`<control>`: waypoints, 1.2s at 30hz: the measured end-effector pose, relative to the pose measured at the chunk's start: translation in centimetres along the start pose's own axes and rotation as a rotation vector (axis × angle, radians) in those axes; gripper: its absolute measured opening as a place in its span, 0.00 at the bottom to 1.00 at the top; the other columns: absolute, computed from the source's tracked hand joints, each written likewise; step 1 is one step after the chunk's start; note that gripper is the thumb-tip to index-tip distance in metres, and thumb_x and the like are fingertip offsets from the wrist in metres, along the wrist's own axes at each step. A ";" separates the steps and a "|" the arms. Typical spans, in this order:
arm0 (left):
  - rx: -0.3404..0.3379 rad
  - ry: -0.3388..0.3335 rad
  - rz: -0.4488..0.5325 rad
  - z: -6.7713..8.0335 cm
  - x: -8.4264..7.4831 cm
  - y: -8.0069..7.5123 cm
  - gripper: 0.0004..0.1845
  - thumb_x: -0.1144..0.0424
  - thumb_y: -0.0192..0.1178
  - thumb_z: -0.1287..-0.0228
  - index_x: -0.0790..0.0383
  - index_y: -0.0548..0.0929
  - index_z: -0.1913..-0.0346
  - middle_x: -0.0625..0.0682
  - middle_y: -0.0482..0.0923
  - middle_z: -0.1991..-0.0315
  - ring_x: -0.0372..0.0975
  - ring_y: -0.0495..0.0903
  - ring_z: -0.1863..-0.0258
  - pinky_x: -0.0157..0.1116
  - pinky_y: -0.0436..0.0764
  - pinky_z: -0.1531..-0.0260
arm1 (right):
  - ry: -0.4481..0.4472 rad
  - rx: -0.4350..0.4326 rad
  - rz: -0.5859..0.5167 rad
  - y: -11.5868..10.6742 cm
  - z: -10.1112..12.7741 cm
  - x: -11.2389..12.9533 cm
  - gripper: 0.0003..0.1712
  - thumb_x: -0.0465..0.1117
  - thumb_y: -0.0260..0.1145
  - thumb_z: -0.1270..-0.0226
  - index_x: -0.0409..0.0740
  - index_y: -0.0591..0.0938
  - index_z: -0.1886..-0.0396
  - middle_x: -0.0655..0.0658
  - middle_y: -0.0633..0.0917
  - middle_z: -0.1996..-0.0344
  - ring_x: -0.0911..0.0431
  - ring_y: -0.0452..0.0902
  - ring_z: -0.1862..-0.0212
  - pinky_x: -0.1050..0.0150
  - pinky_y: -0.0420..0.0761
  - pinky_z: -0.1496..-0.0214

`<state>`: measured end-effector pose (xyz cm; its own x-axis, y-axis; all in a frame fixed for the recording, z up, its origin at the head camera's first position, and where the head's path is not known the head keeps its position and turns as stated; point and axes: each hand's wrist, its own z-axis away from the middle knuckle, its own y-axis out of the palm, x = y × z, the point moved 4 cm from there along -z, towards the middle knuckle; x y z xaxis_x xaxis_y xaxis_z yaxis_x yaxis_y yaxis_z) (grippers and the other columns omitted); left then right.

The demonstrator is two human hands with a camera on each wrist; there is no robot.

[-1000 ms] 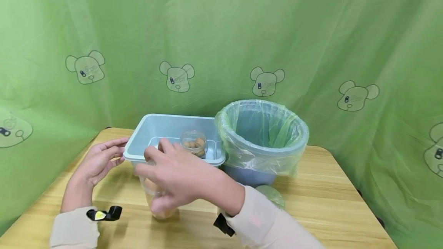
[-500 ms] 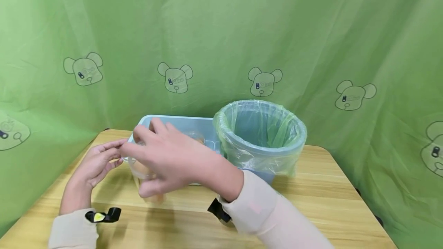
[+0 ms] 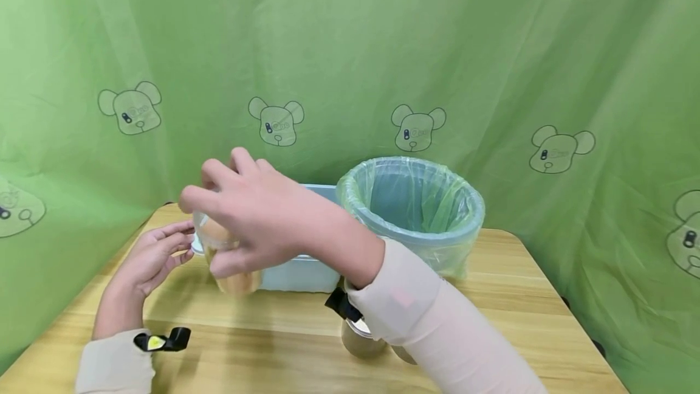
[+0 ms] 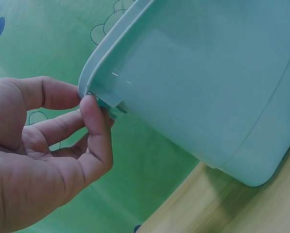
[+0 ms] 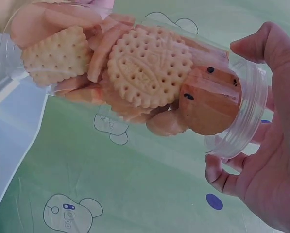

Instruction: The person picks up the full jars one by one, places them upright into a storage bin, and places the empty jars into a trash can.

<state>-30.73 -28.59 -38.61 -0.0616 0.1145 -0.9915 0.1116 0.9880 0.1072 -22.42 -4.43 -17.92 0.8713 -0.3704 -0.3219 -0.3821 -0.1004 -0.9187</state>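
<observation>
My right hand grips a clear jar around its top from above. In the right wrist view the jar holds several biscuits, round and square, and the fingers wrap its rim end. The jar is raised off the table in front of a light blue plastic bin, overlapping its left part. My left hand is at the bin's left end; in the left wrist view its thumb and fingers pinch the bin's rim. The inside of the bin is mostly hidden behind the right hand.
Right of the light blue bin stands a round bucket lined with a green plastic bag. A metallic-looking can stands below the right wrist, with another container partly under the sleeve. A green curtain hangs behind the wooden table.
My right hand has lifted the biscuit jar off the table, up and slightly left toward the bin's left end. The small jar in the bin is now hidden. The left hand stays.
</observation>
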 end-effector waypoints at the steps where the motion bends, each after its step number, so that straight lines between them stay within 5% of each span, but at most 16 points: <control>1: 0.001 0.001 -0.002 0.0 0.0 0.0 0.13 0.67 0.54 0.22 0.44 0.84 0.51 0.44 0.81 0.52 0.35 0.80 0.57 0.32 0.82 0.55 | 0.004 0.000 0.001 -0.1 -0.1 -0.2 0.32 0.60 0.67 0.42 0.57 0.74 0.39 0.52 0.74 0.50 0.52 0.63 0.55 0.63 0.70 0.61; 18: 0.028 0.018 0.008 0.0 -0.2 0.3 0.14 0.67 0.54 0.22 0.47 0.87 0.48 0.42 0.84 0.53 0.35 0.81 0.57 0.33 0.82 0.56 | 0.106 -0.016 0.014 0.2 -1.7 -3.1 0.32 0.61 0.68 0.41 0.60 0.74 0.38 0.51 0.73 0.47 0.51 0.63 0.50 0.62 0.69 0.57; 36: 0.011 0.015 0.001 0.0 -0.3 0.1 0.16 0.69 0.53 0.22 0.59 0.84 0.39 0.44 0.84 0.52 0.35 0.82 0.59 0.34 0.82 0.55 | 0.196 0.029 0.030 4.9 -3.3 -5.5 0.37 0.65 0.67 0.40 0.63 0.72 0.33 0.51 0.72 0.40 0.51 0.64 0.43 0.61 0.70 0.52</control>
<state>-30.68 -28.52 -38.34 -0.0769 0.1172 -0.9901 0.1221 0.9867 0.1073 -30.07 -5.95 -19.91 0.7820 -0.5455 -0.3014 -0.3956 -0.0608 -0.9164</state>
